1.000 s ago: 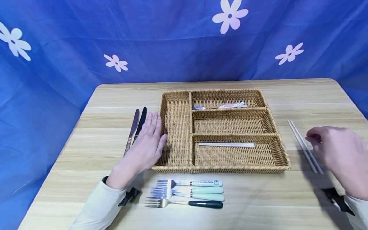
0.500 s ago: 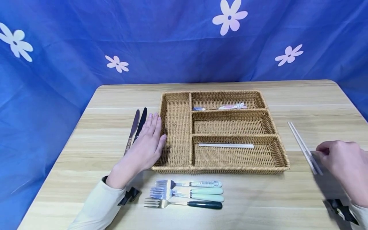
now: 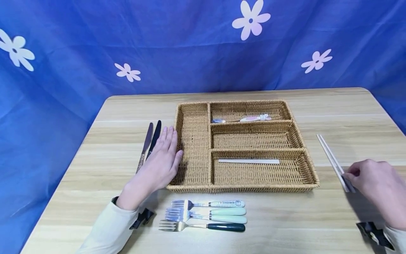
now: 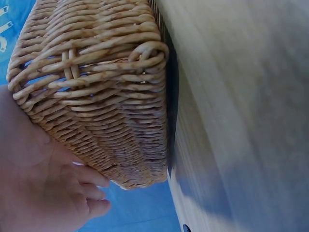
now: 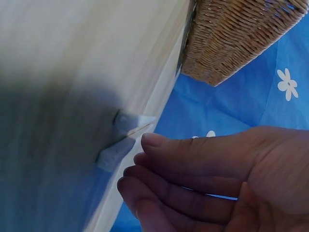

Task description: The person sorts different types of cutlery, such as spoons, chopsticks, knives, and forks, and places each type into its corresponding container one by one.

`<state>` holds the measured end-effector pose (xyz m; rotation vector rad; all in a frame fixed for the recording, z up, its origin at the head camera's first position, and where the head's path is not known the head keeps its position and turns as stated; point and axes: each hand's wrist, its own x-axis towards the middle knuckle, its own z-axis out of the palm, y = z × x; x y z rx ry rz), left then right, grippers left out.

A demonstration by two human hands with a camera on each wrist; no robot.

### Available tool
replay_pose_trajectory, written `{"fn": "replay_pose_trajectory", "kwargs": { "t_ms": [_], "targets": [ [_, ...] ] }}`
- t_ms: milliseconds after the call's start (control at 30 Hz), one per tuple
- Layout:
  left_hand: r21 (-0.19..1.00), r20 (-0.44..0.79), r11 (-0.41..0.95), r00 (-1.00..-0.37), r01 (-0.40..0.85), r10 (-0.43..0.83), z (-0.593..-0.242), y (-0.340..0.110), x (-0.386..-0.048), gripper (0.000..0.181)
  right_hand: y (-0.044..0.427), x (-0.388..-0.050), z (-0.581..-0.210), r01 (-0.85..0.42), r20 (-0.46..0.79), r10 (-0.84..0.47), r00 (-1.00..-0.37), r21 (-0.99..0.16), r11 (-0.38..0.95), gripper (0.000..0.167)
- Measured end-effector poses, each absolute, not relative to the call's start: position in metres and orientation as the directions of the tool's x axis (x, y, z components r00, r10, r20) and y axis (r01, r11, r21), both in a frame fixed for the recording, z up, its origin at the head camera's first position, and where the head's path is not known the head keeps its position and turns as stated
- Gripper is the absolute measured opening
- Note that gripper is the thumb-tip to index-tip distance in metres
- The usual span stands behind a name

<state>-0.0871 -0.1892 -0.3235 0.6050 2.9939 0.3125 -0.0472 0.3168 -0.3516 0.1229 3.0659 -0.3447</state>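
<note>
My left hand (image 3: 161,158) lies with straight fingers along the left wall of a divided wicker tray (image 3: 194,141); in the left wrist view the palm is against the woven side (image 4: 116,111). At the right, my right hand (image 3: 374,178) is low over the near ends of a pair of white chopsticks (image 3: 330,155) on the table. Seen from the right wrist, its thumb and fingers are loosely bent just beside the chopstick ends (image 5: 113,154), with nothing visibly pinched. White chopsticks (image 3: 248,161) lie in the tray's front compartment, and a rabbit-handled spoon (image 3: 255,118) in the back one.
Several forks (image 3: 206,215) lie in a row before the tray, with pale and dark green handles. Two table knives (image 3: 149,139) lie left of the tray, partly behind the left hand. A blue flowered cloth (image 3: 190,53) hangs behind the wooden table (image 3: 285,225).
My right hand has come down toward me, then slightly left to the near ends of the loose chopsticks. The left hand and the tray have stayed in place.
</note>
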Motion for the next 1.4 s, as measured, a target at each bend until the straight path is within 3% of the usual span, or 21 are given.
{"fn": "replay_pose_trajectory", "kwargs": {
  "t_ms": [367,1000,1200,1400],
  "targets": [
    [0.212,-0.031,0.902,-0.92,0.376,0.39,-0.325,-0.19,-0.087,0.063,0.317,-0.045,-0.355,0.149,-0.13,0.122,-0.984,-0.218,0.965,0.013],
    [0.214,-0.023,0.9,-0.919,0.38,0.393,-0.325,-0.189,-0.087,0.063,0.325,-0.048,-0.36,0.062,-0.15,0.022,-0.988,-0.269,0.961,0.017],
    [0.21,-0.025,0.903,-0.921,0.376,0.389,-0.325,-0.189,-0.087,0.064,0.321,-0.049,-0.354,0.031,0.039,0.043,-0.998,-0.276,0.961,0.014],
    [0.211,-0.028,0.905,-0.923,0.369,0.383,-0.325,-0.188,-0.087,0.064,0.31,-0.052,-0.343,-0.136,0.301,-0.058,-0.952,-0.245,0.96,0.012]
  ]
}}
